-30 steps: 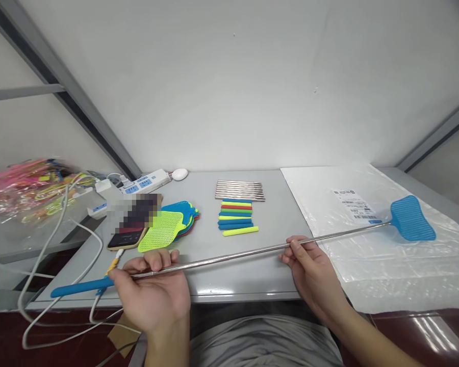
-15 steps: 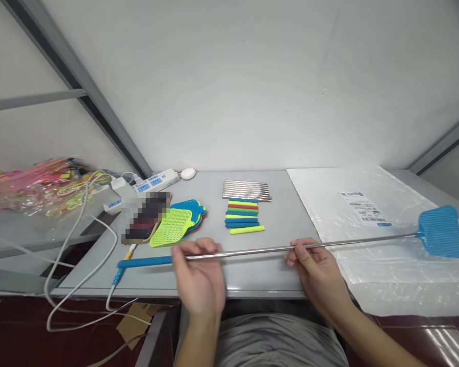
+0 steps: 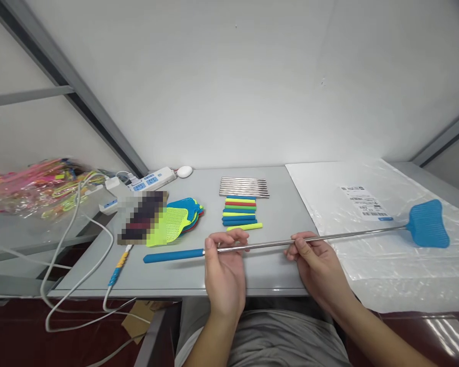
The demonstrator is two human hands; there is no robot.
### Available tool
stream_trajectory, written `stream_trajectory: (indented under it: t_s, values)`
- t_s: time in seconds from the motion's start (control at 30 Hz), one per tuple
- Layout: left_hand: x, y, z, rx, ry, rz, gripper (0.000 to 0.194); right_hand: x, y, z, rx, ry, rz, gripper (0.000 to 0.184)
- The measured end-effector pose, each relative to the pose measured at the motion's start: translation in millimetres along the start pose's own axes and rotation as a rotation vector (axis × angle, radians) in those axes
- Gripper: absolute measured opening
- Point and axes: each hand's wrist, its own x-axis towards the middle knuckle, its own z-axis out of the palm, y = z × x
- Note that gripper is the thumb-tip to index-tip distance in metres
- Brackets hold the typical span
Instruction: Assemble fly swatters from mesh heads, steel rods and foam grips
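Note:
A fly swatter [image 3: 265, 245] with a telescopic metal rod lies across both hands, just above the table's front part. Its blue grip points left and its blue paddle [image 3: 428, 224] is at the right, over the white bag. My left hand [image 3: 225, 270] holds the rod beside the grip, thumb in front and fingers loosely curled behind. My right hand [image 3: 315, 260] pinches the rod near its middle between thumb and fingers. Behind the swatter lie a row of coloured grips [image 3: 240, 209], a row of metal rods [image 3: 244, 187] and a stack of perforated swatter heads [image 3: 172, 224].
A pixelated phone [image 3: 141, 219] lies left of the swatter heads, with a cable [image 3: 119, 267] running from it. Behind it is a power strip [image 3: 156, 177]. A white plastic bag [image 3: 329, 204] with a label covers the right side. Bagged colourful items [image 3: 42, 186] sit at far left.
My left hand has moved right, closer to my right hand. The swatter is now shorter, its grip end further right and its paddle slightly further left.

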Motion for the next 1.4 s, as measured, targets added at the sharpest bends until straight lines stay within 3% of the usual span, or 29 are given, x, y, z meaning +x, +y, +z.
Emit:
stream_trajectory:
  t_s: [0.17, 0.37, 0.47, 0.9, 1.13, 1.4]
  values:
    - [9.9, 8.8, -20.1, -0.022, 0.049, -0.083, 0.039, -1.7, -1.0, -0.9, -0.032, -0.028, 0.035, 0.014]
    - [24.8, 32.6, -44.8, -0.014, 0.151, 0.129, 0.035, -1.4, -5.3, 2.6, 0.052, 0.058, 0.047, 0.016]
    - [32.5, 39.4, -51.7, -0.003, 0.182, 0.164, 0.034, -0.9, -6.6, 4.0, 0.064, 0.057, 0.051, 0.018]
    - [39.7, 43.6, -59.2, -0.124, 0.340, 0.108, 0.036, 1.7, -3.9, 3.6, 0.123, 0.167, -0.002, 0.022]
    - [44.3, 49.2, -64.0, -0.204, 0.427, 0.204, 0.046, 3.5, -2.0, 2.7, 0.120, 0.204, -0.033, 0.025]
    - [48.8, 56.7, -67.9, -0.218, 0.440, 0.204, 0.045, 9.9, -7.6, -0.6, 0.147, 0.284, -0.089, 0.027]
